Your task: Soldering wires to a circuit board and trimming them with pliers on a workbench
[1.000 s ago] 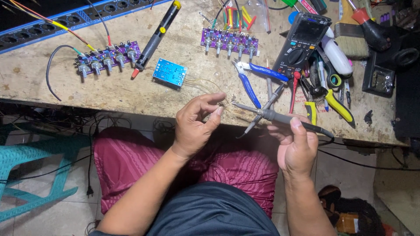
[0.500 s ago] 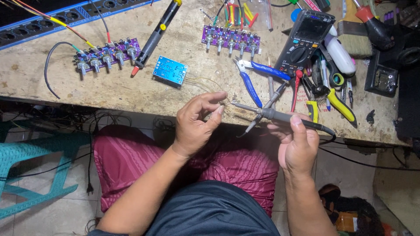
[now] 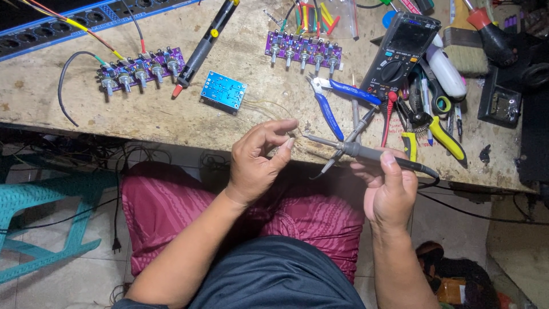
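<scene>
My right hand (image 3: 388, 186) grips a dark soldering iron (image 3: 366, 153) by its handle, tip pointing left toward my left hand. My left hand (image 3: 258, 157) pinches a thin wire (image 3: 273, 106) between thumb and forefinger, just left of the iron's tip at the bench's front edge. The wire curls back over the bench toward a small blue circuit board (image 3: 223, 91). Both hands hover over my lap, which is covered in dark red cloth.
On the worn wooden bench (image 3: 171, 117) lie two purple boards with knobs (image 3: 140, 68) (image 3: 303, 50), a black desoldering pump (image 3: 203, 48), blue-handled cutters (image 3: 331, 103), a multimeter (image 3: 400, 48), yellow-handled pliers (image 3: 443, 134) and a brush. A teal plastic stool (image 3: 40, 223) stands at the left.
The view shifted slightly. Both hands stay nearly still, with the iron tip held close to the pinched wire.
</scene>
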